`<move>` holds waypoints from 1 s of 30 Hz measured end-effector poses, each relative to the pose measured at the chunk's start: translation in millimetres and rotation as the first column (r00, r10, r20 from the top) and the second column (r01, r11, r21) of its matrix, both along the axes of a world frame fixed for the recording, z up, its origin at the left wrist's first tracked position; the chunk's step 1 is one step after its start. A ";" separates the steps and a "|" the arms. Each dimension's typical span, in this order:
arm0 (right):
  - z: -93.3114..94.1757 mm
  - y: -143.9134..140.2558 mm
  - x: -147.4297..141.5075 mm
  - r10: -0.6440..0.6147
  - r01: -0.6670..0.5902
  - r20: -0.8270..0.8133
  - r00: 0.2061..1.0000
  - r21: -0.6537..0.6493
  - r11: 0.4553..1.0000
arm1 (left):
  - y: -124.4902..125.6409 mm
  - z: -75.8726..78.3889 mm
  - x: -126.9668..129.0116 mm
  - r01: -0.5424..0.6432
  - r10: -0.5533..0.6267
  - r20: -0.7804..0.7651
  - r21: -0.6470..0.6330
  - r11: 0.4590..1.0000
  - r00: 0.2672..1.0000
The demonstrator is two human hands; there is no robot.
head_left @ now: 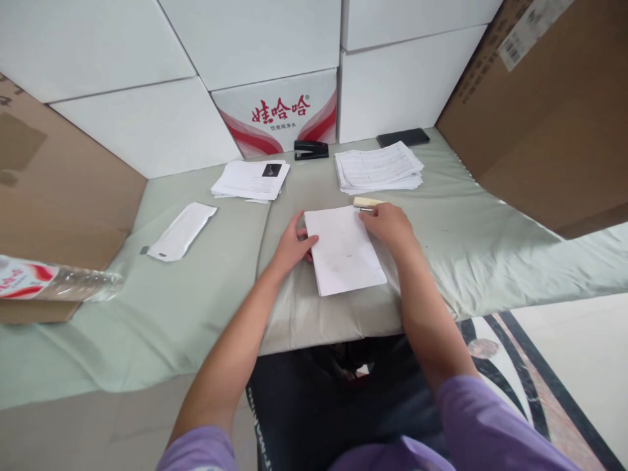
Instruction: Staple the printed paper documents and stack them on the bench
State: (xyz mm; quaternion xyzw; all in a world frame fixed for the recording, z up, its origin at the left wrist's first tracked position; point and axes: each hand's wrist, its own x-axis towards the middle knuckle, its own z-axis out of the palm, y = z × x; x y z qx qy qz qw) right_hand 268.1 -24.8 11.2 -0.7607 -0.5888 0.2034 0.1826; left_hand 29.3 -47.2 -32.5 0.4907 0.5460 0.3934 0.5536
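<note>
A stack of white paper sheets lies on the cloth in front of me, its top sheet almost blank. My left hand grips the stack's left edge, thumb on top and fingers bent beneath the side. At the top right corner, my right hand is closed around a small cream stapler-like tool with a silver metal part. The fingers hide much of that tool, so whether it bites the paper cannot be seen.
Behind are printed sheets, a black stapler, more papers and a dark phone. A white packet and a water bottle lie left. White boxes and brown cartons wall in the cloth.
</note>
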 end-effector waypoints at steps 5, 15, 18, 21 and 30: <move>3.7 6.0 13.6 -0.005 -0.003 0.033 0.999 0.258 0.966 | -0.2 1.5 1.2 -0.002 0.002 -0.029 -0.003 1.000 1.000; -18.6 27.7 14.1 0.161 -0.154 -0.022 0.987 0.179 0.972 | -2.8 6.3 3.3 -0.004 0.004 -0.040 -0.010 1.000 0.999; -18.5 26.3 13.7 0.170 -0.162 -0.026 0.985 0.180 0.970 | -6.7 10.2 4.4 0.032 -0.034 -0.067 -0.032 0.999 0.997; -18.9 25.8 13.4 0.197 -0.185 -0.058 0.979 0.160 0.970 | -9.8 12.7 5.3 0.054 -0.059 -0.073 -0.067 0.996 0.996; -11.1 21.1 8.7 0.238 -0.226 -0.096 0.967 0.123 0.966 | -13.3 17.5 7.1 0.055 -0.071 -0.137 -0.118 0.992 0.988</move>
